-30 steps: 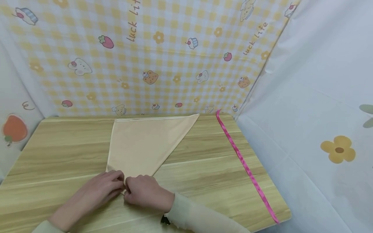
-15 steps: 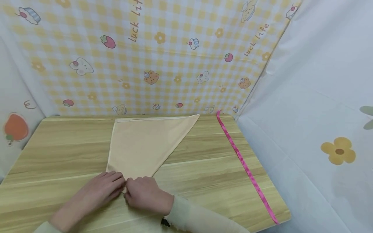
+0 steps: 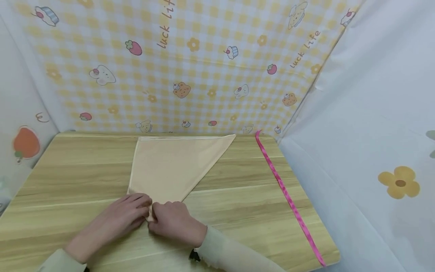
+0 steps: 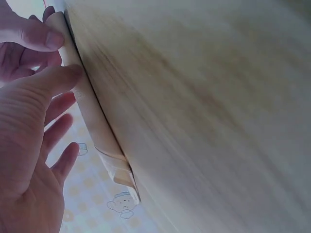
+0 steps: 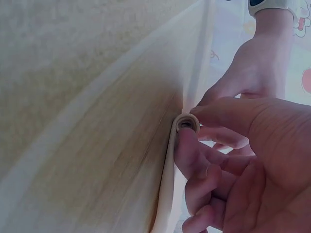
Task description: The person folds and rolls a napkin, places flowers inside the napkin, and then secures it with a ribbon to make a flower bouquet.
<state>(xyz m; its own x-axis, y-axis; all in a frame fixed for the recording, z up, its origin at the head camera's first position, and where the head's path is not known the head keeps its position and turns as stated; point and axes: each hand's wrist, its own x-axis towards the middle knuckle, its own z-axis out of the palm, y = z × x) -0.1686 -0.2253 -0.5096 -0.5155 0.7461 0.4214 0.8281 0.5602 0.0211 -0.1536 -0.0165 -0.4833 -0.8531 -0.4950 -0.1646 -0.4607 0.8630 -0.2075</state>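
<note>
A beige cloth lies on the wooden table, with its long slanted edge on the right and a pointed corner at the far right. Its near end is rolled up; this roll runs along the table in the left wrist view. My left hand pinches the roll with the thumb on top, its other fingers spread behind. Beside it, my right hand holds the roll's end between thumb and curled fingers. The coiled end shows in the right wrist view. From the head view, both hands cover most of the roll.
A pink ribbon stretches along the right side of the wooden table. Behind the table hangs a yellow checked cloth backdrop. A white sheet stands on the right side.
The head view has shifted slightly, moving everything in it a little. Both hands keep to the rolled near end, with only small finger movements. The cloth's far part lies as before.
</note>
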